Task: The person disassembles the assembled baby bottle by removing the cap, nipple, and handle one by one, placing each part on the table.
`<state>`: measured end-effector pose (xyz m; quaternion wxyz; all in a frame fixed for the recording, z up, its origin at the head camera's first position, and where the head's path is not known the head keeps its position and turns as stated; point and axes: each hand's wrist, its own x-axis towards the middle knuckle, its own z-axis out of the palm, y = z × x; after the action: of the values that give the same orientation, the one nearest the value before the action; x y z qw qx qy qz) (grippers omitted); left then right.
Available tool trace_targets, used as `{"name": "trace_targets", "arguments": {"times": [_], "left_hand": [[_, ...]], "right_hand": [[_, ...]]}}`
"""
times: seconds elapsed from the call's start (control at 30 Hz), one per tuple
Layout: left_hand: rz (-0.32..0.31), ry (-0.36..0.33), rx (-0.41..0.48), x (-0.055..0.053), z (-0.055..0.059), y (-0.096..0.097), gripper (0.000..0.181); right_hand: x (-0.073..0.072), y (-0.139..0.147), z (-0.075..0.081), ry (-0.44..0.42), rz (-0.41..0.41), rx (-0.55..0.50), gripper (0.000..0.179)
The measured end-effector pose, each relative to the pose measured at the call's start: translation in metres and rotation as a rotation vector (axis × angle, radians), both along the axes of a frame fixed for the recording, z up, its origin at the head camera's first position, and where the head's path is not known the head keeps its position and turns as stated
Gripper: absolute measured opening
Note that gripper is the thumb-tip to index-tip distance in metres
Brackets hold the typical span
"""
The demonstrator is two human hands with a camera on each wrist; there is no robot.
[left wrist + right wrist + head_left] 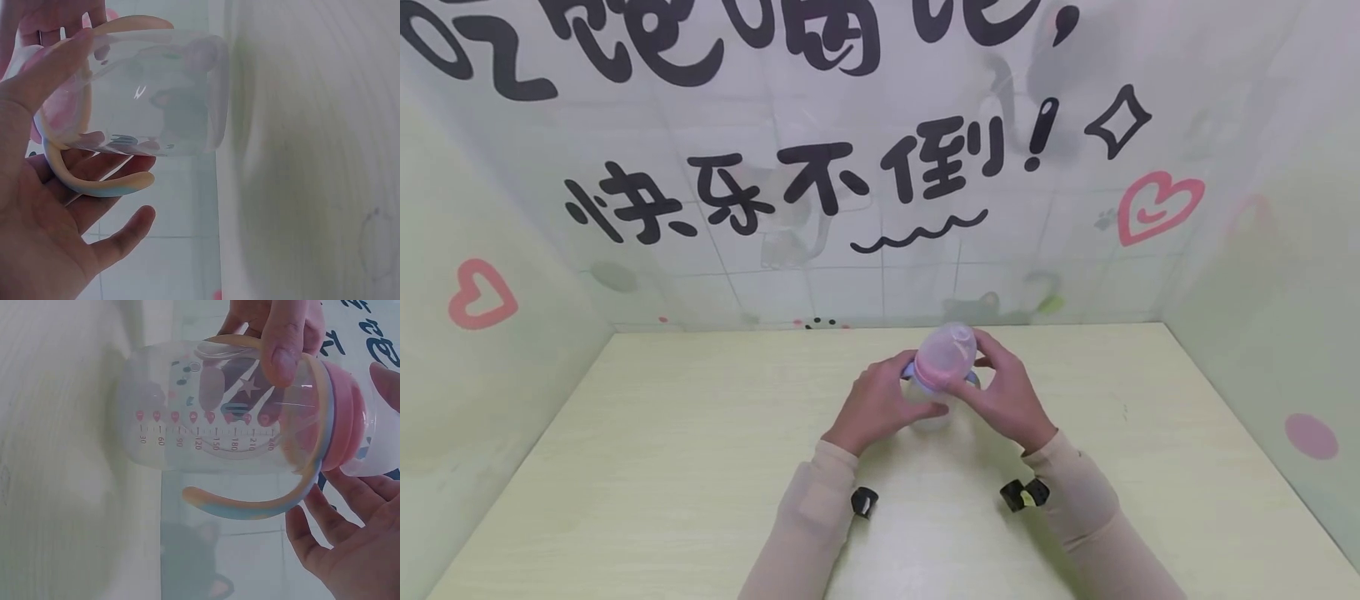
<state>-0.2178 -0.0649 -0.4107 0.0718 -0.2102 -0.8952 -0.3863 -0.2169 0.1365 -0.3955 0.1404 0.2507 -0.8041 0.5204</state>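
Baby bottle (219, 406) is between both hands, base below the fingers; can't tell if it touches the table (662, 467). Left hand (880, 402) holds the body: thumb across the near side, fingers behind by the left handle (103, 188). Right hand (1009, 396) has thumb and fingers curled round the top, at pink collar (342, 415) and clear cover (943, 350).

Risks, my read: right twists harder than left grips, smooth body spins under the left thumb. Over-squeezing could flex or pop the cover. Uneven push up top could tip it.
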Motion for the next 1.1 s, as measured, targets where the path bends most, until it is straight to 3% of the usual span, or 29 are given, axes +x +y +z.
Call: {"name": "trace_targets", "arguments": {"times": [0.6, 0.77, 1.1], "left_hand": [[0.067, 0.003, -0.013, -0.003, 0.001, -0.01, 0.074], [0.119, -0.013, -0.002, -0.004, 0.005, -0.015, 0.075], [0.184, -0.028, 0.015, -0.008, 0.007, -0.027, 0.076]], "right_hand": [[0.008, 0.014, 0.02, 0.041, -0.101, -0.067, 0.057], [0.01, 0.018, 0.019, 0.022, -0.089, 0.039, 0.057], [0.009, 0.017, 0.011, -0.107, 0.002, 0.265, 0.051]]}}
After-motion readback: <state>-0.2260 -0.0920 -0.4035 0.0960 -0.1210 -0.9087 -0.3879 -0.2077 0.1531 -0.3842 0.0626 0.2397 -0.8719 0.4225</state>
